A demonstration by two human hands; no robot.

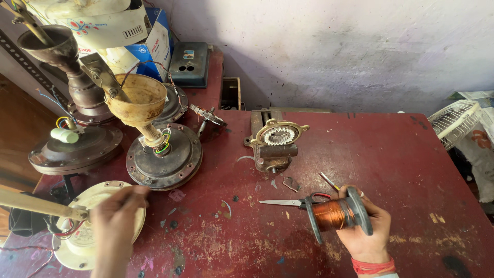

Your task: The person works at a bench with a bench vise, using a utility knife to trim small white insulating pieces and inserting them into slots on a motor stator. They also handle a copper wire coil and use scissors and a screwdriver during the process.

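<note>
My right hand grips a grey spool of copper wire, held sideways above the red table near its front edge. Scissors with dark handles lie on the table just left of the spool. My left hand hovers blurred over a cream ceiling-fan motor at the front left; its fingers look loosely curled with nothing visible in them. A small stator sits clamped in a vise at the middle of the table.
Dismantled ceiling fans with downrods and cups crowd the left side. A screwdriver lies near the scissors. A grey box and cardboard cartons stand at the back left. A white fan guard leans at the right edge.
</note>
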